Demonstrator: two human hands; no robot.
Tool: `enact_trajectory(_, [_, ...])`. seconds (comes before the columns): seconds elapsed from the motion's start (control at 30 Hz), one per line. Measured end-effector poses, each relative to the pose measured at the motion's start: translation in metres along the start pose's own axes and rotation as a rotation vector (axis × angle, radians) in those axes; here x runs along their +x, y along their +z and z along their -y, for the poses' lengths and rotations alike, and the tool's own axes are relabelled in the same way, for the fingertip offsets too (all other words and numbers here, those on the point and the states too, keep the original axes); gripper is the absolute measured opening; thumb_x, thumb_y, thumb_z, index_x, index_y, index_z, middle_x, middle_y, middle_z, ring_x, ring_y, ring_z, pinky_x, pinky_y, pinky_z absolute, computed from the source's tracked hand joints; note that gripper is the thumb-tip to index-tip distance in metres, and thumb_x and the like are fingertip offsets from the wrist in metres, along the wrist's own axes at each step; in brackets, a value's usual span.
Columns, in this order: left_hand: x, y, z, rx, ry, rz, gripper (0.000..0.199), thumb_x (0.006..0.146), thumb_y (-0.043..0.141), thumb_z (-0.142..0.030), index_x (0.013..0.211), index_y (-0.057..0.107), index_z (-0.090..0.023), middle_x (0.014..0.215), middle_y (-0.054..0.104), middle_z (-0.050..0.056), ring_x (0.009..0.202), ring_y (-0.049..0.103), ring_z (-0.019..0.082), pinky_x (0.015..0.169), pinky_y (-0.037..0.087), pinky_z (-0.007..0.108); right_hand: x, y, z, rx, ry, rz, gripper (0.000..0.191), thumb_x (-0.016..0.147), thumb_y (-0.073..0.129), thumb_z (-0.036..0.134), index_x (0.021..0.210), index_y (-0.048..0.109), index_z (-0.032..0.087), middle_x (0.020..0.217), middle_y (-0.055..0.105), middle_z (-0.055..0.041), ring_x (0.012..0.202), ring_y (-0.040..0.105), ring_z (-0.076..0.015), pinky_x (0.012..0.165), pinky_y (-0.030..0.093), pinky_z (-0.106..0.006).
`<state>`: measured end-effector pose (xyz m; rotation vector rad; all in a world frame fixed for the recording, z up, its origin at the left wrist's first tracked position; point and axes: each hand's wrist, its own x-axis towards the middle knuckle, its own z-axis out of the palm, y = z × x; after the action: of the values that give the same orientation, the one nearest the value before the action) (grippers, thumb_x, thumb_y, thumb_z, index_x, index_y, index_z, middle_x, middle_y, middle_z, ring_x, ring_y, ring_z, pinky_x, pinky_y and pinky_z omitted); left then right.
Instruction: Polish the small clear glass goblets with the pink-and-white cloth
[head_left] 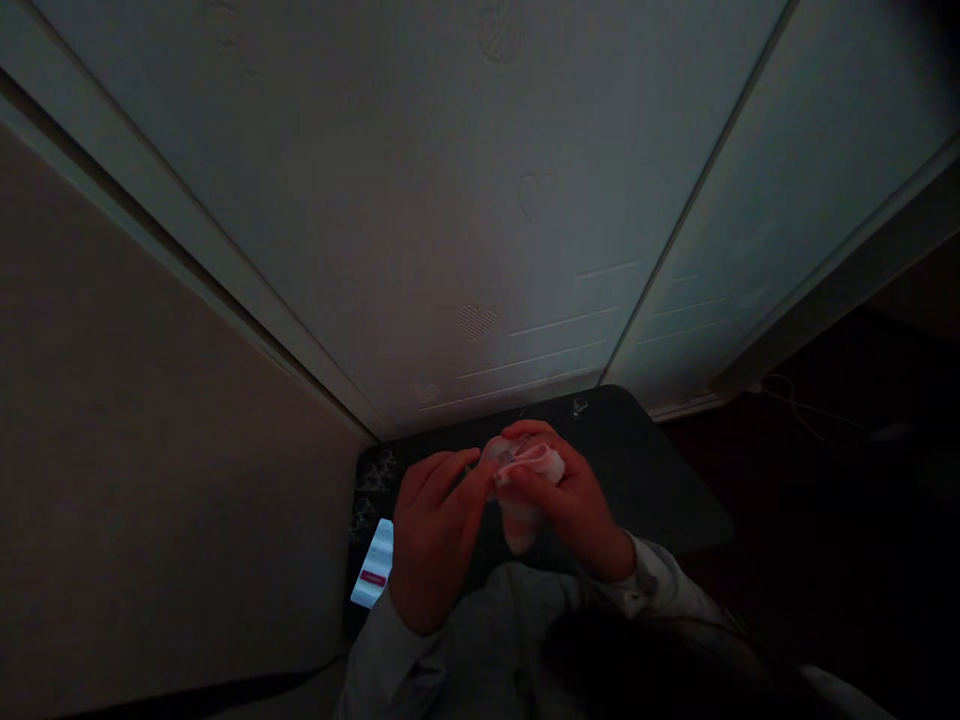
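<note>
Both hands are together over the desk (660,480) near its front edge, the right hand (574,500) clamped on a pink-and-white cloth (523,520), the left hand (439,520) with fingertips against it. A lit phone (375,565) lies at the left edge, partly covered by the left hand; small clear items (373,478) lie toward the back-left corner, another clear piece (579,407) by the back edge.

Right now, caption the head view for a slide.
Two hands hold a pink-and-white cloth item above a dark table.
</note>
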<state>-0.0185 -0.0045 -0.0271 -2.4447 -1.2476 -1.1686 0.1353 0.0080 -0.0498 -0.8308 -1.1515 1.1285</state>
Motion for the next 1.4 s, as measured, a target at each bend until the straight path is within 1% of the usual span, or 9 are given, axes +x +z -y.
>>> enact_trajectory(0.2, [0.0007,0.0002,0.0007,-0.012,0.005,-0.024,0.014,0.089,0.055,-0.018,0.099,0.064,-0.016,0.091,0.071,0.008,0.086,0.062,0.019,0.077,0.052,0.032,-0.0005,-0.0010,0.0019,-0.019,-0.051,0.016,0.009,0.072,0.073,0.029,0.074,0.066,0.023,0.100,0.059,-0.0039,0.087,0.060,-0.0197,0.080,0.048,-0.036])
enact_trajectory(0.37, [0.0011,0.0004,0.0006,-0.044,-0.002,-0.031,0.012,0.090,0.054,-0.019,0.099,0.062,-0.017,0.091,0.072,0.007,0.085,0.064,0.018,0.076,0.052,0.031,-0.0006,-0.0014,0.0023,-0.033,-0.080,0.028,0.009,0.073,0.073,0.029,0.074,0.066,0.023,0.100,0.059,-0.0039,0.088,0.061,-0.0197,0.079,0.049,-0.035])
enact_trajectory(0.57, [0.0011,0.0001,-0.0004,-0.070,-0.026,-0.011,0.012,0.090,0.055,-0.021,0.099,0.061,-0.018,0.090,0.072,0.006,0.083,0.066,0.018,0.076,0.053,0.031,-0.0002,-0.0017,0.0015,-0.029,-0.111,0.031,0.007,0.073,0.072,0.029,0.075,0.067,0.024,0.100,0.059,-0.0039,0.090,0.061,-0.0201,0.081,0.049,-0.035])
enact_trajectory(0.8, [0.0020,-0.0009,-0.0012,-0.093,-0.032,-0.021,0.012,0.089,0.056,-0.019,0.100,0.062,-0.019,0.089,0.072,0.005,0.082,0.066,0.018,0.075,0.053,0.031,-0.0012,-0.0045,0.0004,-0.042,-0.107,0.057,0.008,0.075,0.071,0.029,0.079,0.067,0.024,0.102,0.059,-0.0037,0.090,0.060,-0.0198,0.082,0.048,-0.035])
enact_trajectory(0.9, [0.0035,-0.0015,-0.0023,-0.079,-0.040,-0.017,0.013,0.089,0.056,-0.020,0.100,0.063,-0.018,0.087,0.072,0.005,0.081,0.064,0.018,0.076,0.053,0.033,-0.0015,-0.0054,0.0001,-0.008,-0.081,0.080,0.012,0.078,0.068,0.035,0.082,0.068,0.024,0.103,0.058,-0.0042,0.088,0.060,-0.0194,0.078,0.049,-0.033])
enact_trajectory(1.0, [0.0041,-0.0012,-0.0028,-0.067,-0.048,-0.013,0.014,0.088,0.057,-0.021,0.100,0.064,-0.018,0.086,0.071,0.005,0.080,0.063,0.019,0.074,0.053,0.033,-0.0013,-0.0054,-0.0002,0.064,-0.063,0.107,0.027,0.084,0.056,0.047,0.087,0.069,0.023,0.103,0.057,-0.0060,0.090,0.059,-0.0215,0.078,0.050,-0.035])
enact_trajectory(1.1, [0.0031,-0.0004,-0.0023,-0.066,-0.048,-0.006,0.016,0.088,0.057,-0.021,0.102,0.064,-0.019,0.085,0.071,0.005,0.079,0.062,0.019,0.074,0.053,0.033,-0.0006,-0.0044,-0.0005,0.087,-0.017,0.060,0.038,0.088,0.045,0.053,0.094,0.067,0.022,0.097,0.060,-0.0067,0.089,0.060,-0.0228,0.081,0.050,-0.037])
enact_trajectory(1.2, [0.0019,0.0001,-0.0017,-0.067,-0.052,0.007,0.018,0.088,0.058,-0.021,0.104,0.064,-0.019,0.087,0.071,0.005,0.081,0.062,0.019,0.076,0.053,0.033,-0.0005,-0.0037,-0.0012,0.039,0.028,0.034,0.034,0.089,0.046,0.049,0.091,0.066,0.022,0.097,0.062,-0.0066,0.087,0.061,-0.0215,0.080,0.051,-0.035])
enact_trajectory(1.4, [0.0014,-0.0002,-0.0022,-0.053,-0.042,0.009,0.017,0.088,0.057,-0.019,0.103,0.064,-0.018,0.087,0.070,0.005,0.082,0.061,0.019,0.077,0.052,0.033,-0.0007,-0.0042,-0.0022,-0.054,-0.030,0.030,0.023,0.087,0.054,0.041,0.084,0.068,0.022,0.099,0.062,-0.0057,0.089,0.060,-0.0198,0.078,0.050,-0.033])
